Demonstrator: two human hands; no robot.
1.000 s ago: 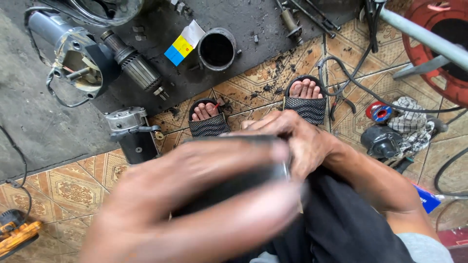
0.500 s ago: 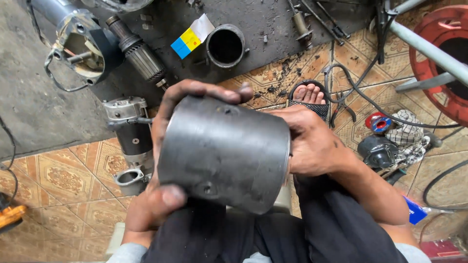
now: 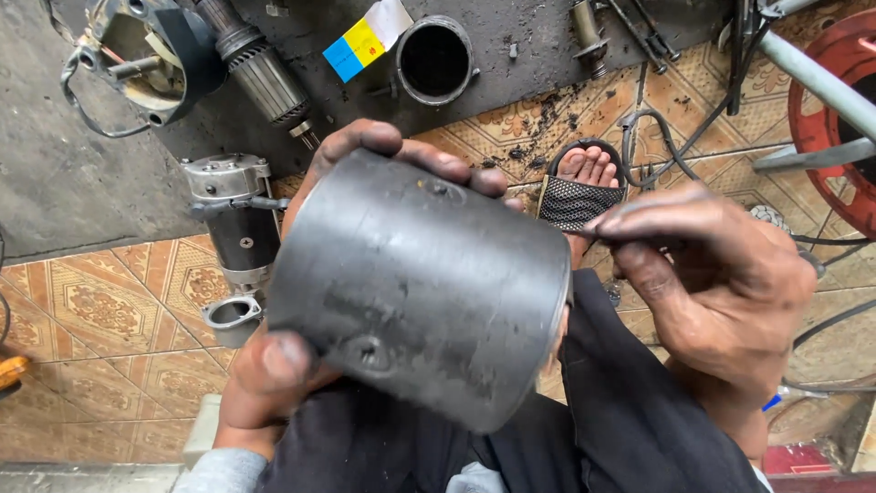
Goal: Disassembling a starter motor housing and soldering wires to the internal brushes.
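The left hand (image 3: 301,365) grips a dark steel cylinder (image 3: 420,292) held over the lap, thumb pressed on its near side beside a screw hole and fingers wrapped over the far edge. By my reading, the step in hand is inspecting or working the cylinder's open right end. The right hand (image 3: 712,283) is just beside that end, partly curled, thumb and forefinger pinched on something thin and dark that I cannot make out; whatever comes next seems to call for the left hand to keep the shell steady. Beyond, a sandalled foot (image 3: 584,178) rests on the patterned tiles (image 3: 100,301), a starter motor (image 3: 233,215) lies left, and farther off a second cylinder (image 3: 436,59) and an armature (image 3: 260,68) sit on a grey mat (image 3: 82,183).
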